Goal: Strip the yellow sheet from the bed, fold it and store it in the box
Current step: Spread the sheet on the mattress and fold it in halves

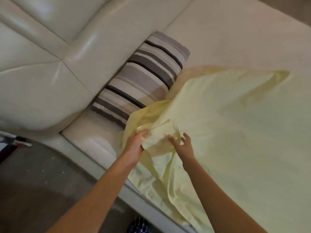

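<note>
Bedroom, seen from beside the bed (94, 143): cream mattress, padded cream headboard (50, 52), grey floor (33, 190) at lower left. Striped pillow (143, 76) lies along the headboard, on bare mattress.

Sheet (235, 132) covers the right and lower part of the mattress. Its near corner is off and bunched just below the pillow; the far edge is peeled back toward mid-bed, showing bare mattress beyond. One edge hangs over the side of the bed.

Left hand (136, 145): closed on the bunched corner, cloth gathered in the fist. Right hand (181, 145): fingers spread wide, resting on or just above the folds beside the left. Contact is blurred, and no grip shows.

Handling, as judged: thin, light, limp cloth. It puckers at the fist, drapes at once and keeps no shape. No breakage risk. It may snag on the pillow or mattress corners still tucked.

Where to hold: at corners and along the hem, not mid-panel. A handful of the middle only drags a lump. Right hand would do best to pinch the hem a little way from the left, so the edge runs taut between them.

Box not in view.
</note>
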{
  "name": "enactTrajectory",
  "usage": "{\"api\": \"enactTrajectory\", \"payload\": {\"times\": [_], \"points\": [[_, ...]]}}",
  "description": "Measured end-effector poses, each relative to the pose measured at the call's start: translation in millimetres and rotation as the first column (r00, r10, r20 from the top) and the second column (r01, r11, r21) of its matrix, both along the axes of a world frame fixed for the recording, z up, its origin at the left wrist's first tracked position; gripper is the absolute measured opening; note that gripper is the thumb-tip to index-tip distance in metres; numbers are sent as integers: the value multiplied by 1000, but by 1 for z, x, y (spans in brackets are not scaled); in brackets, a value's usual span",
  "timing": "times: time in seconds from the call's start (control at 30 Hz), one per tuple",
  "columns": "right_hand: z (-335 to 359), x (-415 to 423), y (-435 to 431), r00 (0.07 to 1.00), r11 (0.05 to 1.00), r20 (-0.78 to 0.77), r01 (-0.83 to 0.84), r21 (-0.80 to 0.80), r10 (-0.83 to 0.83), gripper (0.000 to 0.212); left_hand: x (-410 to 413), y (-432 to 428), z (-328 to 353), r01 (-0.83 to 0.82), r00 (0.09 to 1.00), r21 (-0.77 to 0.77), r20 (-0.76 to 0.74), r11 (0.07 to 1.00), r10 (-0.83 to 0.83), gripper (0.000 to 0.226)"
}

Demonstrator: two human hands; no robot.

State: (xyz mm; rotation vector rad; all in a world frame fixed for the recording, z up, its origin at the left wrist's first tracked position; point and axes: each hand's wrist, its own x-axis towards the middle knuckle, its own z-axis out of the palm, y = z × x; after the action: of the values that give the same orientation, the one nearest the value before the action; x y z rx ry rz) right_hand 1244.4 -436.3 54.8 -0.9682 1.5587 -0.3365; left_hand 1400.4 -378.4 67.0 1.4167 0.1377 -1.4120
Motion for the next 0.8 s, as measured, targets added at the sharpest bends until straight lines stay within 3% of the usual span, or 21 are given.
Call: {"api": "enactTrajectory", "payload": {"times": [0.07,0.13,0.23,0.3,0.33,0.4,0.43,0.5,0.6,0.63,0.73,0.8], "points": [[-5,4,-14,987,993,146,58,105,-73,76,0,5,4,41,997,-64,-60,997,-44,24],[-5,6,-19,978,993,205,-54,102,32,44,10,11,-1,83,996,-81,-36,993,-87,20],[-8,1,-15,989,998,138,-56,-20,58,25,37,22,-29,136,934,90,320,987,-158,21],[-4,-9,-10,982,995,175,84,-45,-74,15,63,28,-55,224,739,273,578,935,-346,19],[-2,-16,-8,971,990,203,134,-37,-124,11,76,30,-71,289,608,410,620,865,-496,30],[2,-30,-3,968,989,208,150,-20,-142,10,100,32,-99,352,376,648,563,676,-736,54],[4,-37,0,967,989,209,150,-13,-144,10,107,31,-110,353,325,697,535,624,-780,59],[2,-49,3,965,986,207,165,-4,-160,9,109,24,-129,325,377,694,528,642,-761,60],[-5,-60,7,940,965,221,260,33,-261,11,90,11,-149,180,599,636,534,751,-596,54],[-6,-63,7,926,954,230,295,59,-301,12,84,8,-156,109,633,638,547,763,-548,51],[-8,-73,4,893,929,258,348,125,-369,13,80,3,-164,42,578,704,562,709,-592,32],[-2,-79,2,917,938,223,294,182,-331,15,83,4,-162,18,610,614,619,789,-495,25]]}}
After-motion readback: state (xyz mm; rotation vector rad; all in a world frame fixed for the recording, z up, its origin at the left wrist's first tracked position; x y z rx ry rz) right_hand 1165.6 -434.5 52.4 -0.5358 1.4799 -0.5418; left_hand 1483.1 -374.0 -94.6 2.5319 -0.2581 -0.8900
